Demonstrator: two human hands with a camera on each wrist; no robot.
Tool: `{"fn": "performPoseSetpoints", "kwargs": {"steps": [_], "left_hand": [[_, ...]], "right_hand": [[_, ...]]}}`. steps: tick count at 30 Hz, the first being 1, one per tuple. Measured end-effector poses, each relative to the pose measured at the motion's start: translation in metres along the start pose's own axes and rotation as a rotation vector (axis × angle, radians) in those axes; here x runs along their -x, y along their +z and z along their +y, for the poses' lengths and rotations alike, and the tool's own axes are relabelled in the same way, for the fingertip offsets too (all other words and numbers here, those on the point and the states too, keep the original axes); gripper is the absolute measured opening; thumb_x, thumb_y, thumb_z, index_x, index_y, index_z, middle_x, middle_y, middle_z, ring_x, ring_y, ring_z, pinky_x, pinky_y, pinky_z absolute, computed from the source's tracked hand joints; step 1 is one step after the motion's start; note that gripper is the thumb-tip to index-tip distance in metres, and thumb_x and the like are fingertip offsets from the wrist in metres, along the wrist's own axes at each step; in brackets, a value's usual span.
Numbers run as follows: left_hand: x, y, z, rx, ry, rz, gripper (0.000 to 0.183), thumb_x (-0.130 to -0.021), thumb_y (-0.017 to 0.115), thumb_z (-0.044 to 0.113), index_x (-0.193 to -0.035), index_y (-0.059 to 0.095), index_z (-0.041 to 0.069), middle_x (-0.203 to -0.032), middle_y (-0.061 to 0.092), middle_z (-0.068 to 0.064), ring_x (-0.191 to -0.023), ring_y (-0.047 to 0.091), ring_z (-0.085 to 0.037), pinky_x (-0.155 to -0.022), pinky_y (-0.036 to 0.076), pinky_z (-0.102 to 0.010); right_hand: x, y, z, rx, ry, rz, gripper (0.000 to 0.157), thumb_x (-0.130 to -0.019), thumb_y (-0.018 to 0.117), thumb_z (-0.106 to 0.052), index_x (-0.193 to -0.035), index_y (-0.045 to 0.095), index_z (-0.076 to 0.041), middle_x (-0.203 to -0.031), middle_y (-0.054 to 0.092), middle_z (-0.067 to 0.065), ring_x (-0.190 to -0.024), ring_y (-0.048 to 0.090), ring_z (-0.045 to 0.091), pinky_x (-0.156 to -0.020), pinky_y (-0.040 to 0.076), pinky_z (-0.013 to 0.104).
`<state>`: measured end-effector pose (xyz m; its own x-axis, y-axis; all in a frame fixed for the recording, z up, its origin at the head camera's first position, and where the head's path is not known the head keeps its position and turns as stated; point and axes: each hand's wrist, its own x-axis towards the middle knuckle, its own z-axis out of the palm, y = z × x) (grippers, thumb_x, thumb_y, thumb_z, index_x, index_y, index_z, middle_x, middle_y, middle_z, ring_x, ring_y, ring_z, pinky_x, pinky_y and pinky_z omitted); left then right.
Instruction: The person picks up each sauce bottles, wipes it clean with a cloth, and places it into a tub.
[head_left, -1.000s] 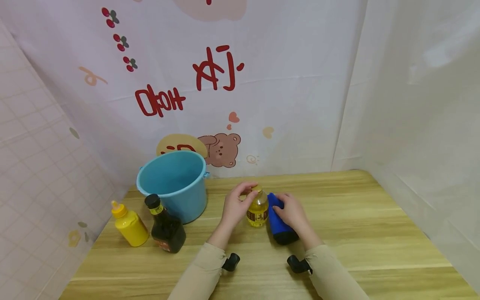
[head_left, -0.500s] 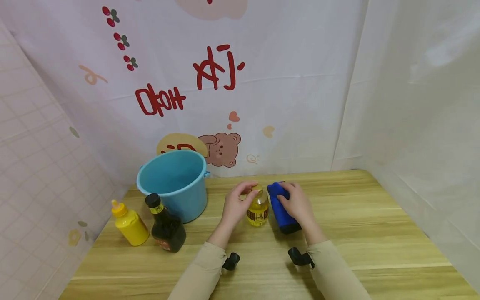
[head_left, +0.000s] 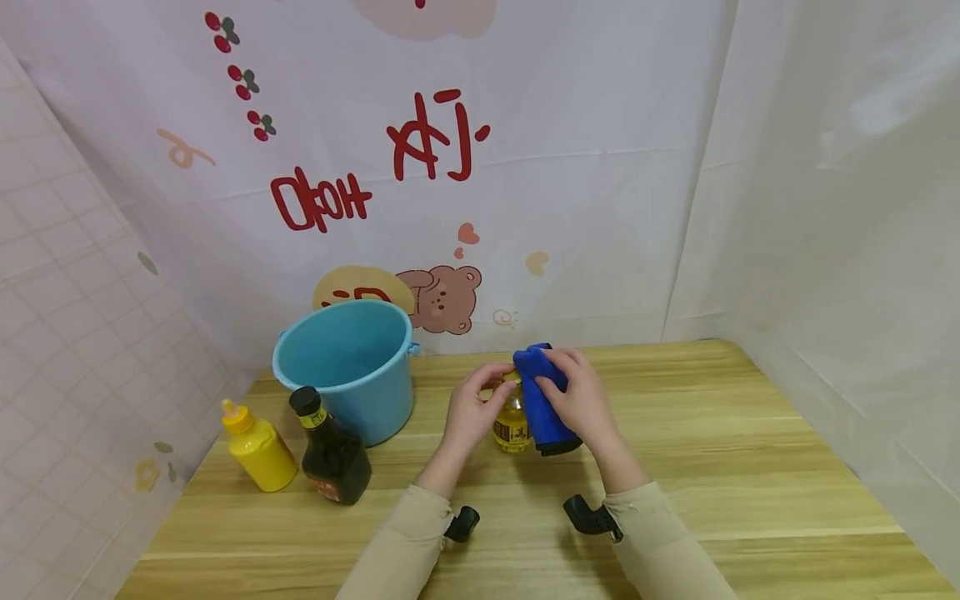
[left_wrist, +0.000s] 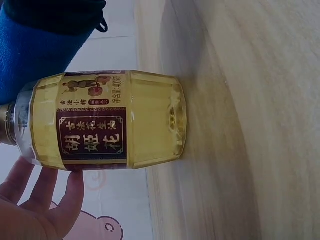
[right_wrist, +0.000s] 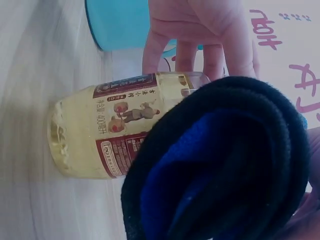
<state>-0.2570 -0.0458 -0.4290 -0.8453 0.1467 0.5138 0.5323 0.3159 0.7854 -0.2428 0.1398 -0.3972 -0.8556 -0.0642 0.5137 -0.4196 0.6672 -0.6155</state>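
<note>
My left hand (head_left: 477,403) pinches a small bottle of yellow cooking oil (head_left: 512,433) at its yellow cap, keeping it upright on the wooden table. The bottle's dark red label (left_wrist: 92,125) shows in the left wrist view. In my right hand (head_left: 583,398) is a folded blue cloth (head_left: 542,412) with black edging, gripped between thumb and fingers. The cloth leans against the bottle's right side and overlaps its shoulder in the head view. Seen from the right wrist, the rolled end of the cloth (right_wrist: 215,120) hides the upper part of the bottle (right_wrist: 80,135).
Left of the hands stands a light blue bucket (head_left: 386,408). In front of it are a dark sauce bottle (head_left: 337,467) with a black cap and a yellow squeeze bottle (head_left: 264,457). A printed white curtain (head_left: 585,208) hangs behind the wooden table (head_left: 720,467).
My right hand has raised the blue cloth and brought it leftward, from beside the oil bottle up against its cap and shoulder. The left hand and the bottle have stayed in place.
</note>
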Motion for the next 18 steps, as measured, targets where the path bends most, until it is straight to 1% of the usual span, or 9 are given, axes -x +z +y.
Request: {"fn": "performPoseSetpoints", "kwargs": {"steps": [3,5,8,13,18], "left_hand": [[0.0004,0.0008,-0.0019,-0.010,0.012,0.009,0.024,-0.096,0.068,0.025,-0.116,0.071,0.013,-0.115,0.069,-0.005,-0.099,0.065,-0.024,-0.070,0.058,-0.032],[0.0004,0.0009,-0.0019,-0.012,-0.003,0.009,0.023,-0.096,0.068,0.025,-0.116,0.071,0.014,-0.115,0.069,-0.004,-0.100,0.065,-0.023,-0.070,0.058,-0.032],[0.0003,0.0005,-0.0008,-0.002,-0.031,0.002,0.023,-0.096,0.068,0.026,-0.117,0.072,0.016,-0.116,0.068,-0.002,-0.101,0.065,-0.023,-0.072,0.058,-0.032],[0.0007,0.0006,0.0000,0.004,-0.040,-0.006,0.023,-0.096,0.067,0.025,-0.117,0.072,0.017,-0.115,0.068,-0.003,-0.102,0.064,-0.023,-0.073,0.058,-0.032],[0.0005,0.0003,0.0004,0.000,-0.051,-0.013,0.023,-0.096,0.067,0.025,-0.118,0.071,0.018,-0.116,0.068,-0.001,-0.103,0.064,-0.020,-0.074,0.058,-0.031]], "right_hand": [[0.0015,0.0025,-0.0004,0.008,-0.011,0.018,0.037,-0.089,0.074,-0.009,-0.124,0.066,-0.001,-0.121,0.059,0.021,-0.108,0.060,0.042,-0.091,0.049,0.058],[0.0021,0.0031,-0.0004,0.019,-0.020,0.023,0.036,-0.089,0.074,-0.009,-0.123,0.066,-0.001,-0.120,0.059,0.020,-0.107,0.061,0.041,-0.090,0.050,0.058],[0.0026,0.0037,0.0007,0.030,-0.014,0.015,0.035,-0.089,0.074,-0.008,-0.122,0.067,-0.001,-0.120,0.059,0.019,-0.107,0.061,0.041,-0.090,0.050,0.058],[0.0037,0.0034,0.0018,0.035,-0.003,-0.003,0.034,-0.089,0.074,-0.007,-0.122,0.067,-0.001,-0.121,0.059,0.019,-0.108,0.061,0.041,-0.092,0.050,0.058],[0.0049,0.0034,0.0044,0.044,-0.014,-0.006,0.035,-0.088,0.074,-0.005,-0.122,0.067,-0.001,-0.121,0.059,0.019,-0.107,0.061,0.041,-0.091,0.050,0.057]]}}
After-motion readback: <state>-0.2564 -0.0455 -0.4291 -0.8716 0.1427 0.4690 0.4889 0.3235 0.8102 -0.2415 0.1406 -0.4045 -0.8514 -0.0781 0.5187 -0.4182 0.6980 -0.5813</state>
